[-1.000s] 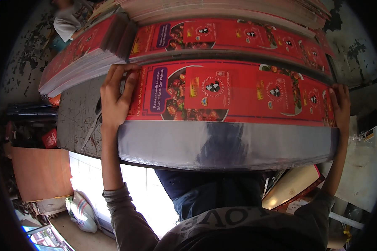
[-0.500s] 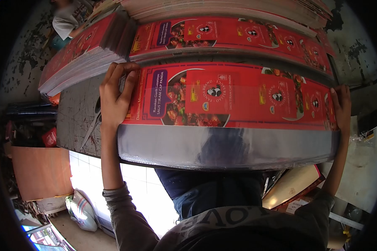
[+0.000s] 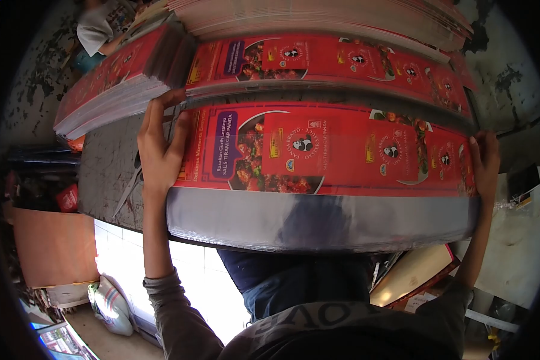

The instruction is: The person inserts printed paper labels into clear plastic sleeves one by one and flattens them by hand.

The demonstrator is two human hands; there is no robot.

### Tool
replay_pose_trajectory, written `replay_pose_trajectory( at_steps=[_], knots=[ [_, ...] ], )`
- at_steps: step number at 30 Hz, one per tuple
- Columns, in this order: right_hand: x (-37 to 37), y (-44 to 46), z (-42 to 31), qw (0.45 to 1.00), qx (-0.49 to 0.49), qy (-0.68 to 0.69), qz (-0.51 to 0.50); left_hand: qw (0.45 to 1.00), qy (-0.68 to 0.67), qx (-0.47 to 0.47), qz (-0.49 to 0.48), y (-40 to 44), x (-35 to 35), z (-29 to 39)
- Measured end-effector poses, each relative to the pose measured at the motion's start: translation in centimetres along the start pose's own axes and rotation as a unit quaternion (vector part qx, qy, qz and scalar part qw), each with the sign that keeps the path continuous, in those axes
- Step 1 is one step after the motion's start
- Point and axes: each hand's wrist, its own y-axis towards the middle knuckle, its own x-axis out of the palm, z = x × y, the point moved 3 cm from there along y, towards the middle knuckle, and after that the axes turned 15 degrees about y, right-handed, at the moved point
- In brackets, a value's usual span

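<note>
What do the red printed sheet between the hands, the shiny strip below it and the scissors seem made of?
Red printed sheet: perhaps paper or plastic film; smooth, brightly printed. Shiny strip: probably plastic, given its glossy reflections. Scissors: likely metal, from the grey blade; handle unclear.

The red printed sheet (image 3: 349, 151) lies closer to me than a second ago, leaving a narrower glossy strip (image 3: 402, 217) before it.

The person's bare left forearm (image 3: 156, 234) and bare right forearm (image 3: 479, 240) are pointing forward, wide apart. The left hand (image 3: 160, 153) is holding its fingers (image 3: 153, 116) bent inward, the thumb (image 3: 179, 135) lying apart from them, while the right hand (image 3: 485, 165) is pointing forward, its palm lying hidden from view.
</note>
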Motion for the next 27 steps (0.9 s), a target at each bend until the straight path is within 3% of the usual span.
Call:
replay_pose_trajectory(
  at_steps=[27],
  knots=[
    [0.22, 0.16, -0.23, 1.0, -0.028, -0.008, 0.011, 1.0, -0.005, -0.015, -0.023, -0.13, 0.03, 0.0]
  ],
)
